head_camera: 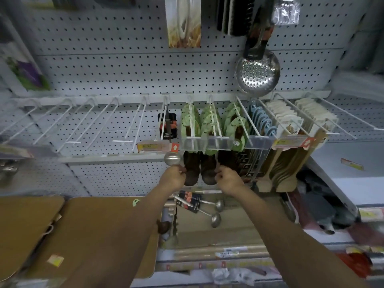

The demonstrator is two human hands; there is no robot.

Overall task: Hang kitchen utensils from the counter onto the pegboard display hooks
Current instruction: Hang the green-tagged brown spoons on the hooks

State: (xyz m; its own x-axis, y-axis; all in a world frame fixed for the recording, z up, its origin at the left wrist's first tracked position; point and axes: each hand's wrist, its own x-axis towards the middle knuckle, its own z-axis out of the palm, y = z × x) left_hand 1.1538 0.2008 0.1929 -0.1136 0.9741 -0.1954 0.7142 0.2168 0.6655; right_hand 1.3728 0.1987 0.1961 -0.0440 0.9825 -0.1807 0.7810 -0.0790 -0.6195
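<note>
- Left hand (pixel 173 177) raised at the pegboard (pixel 104 69), fingers curled round a ladle (pixel 172 158); steel bowl sticking up above the fist, just under the price tag (pixel 156 146).
- Right hand (pixel 228 177) raised beside it, fingers curled, pinching at the low end of the dark spoons (pixel 207 169) hanging from the hooks; exact grip hard to tell.
- Both hands close together, below the clear label strip (pixel 207 140).
- Hook (pixel 165 119) above left hand carrying one black-carded utensil (pixel 168 126).
- Two more ladles (pixel 207 206) lying on the counter (pixel 207 235) between the forearms, black card on the handles.
- Row of bare white hooks (pixel 72 121) to the left.
- Green-carded spoons (pixel 209 121), blue items (pixel 261 119) and wooden spatulas (pixel 291 163) hanging to the right.
- Skimmer (pixel 257 72) hanging higher up, right of centre.
- Brown boards (pixel 93 235) lying at lower left.
</note>
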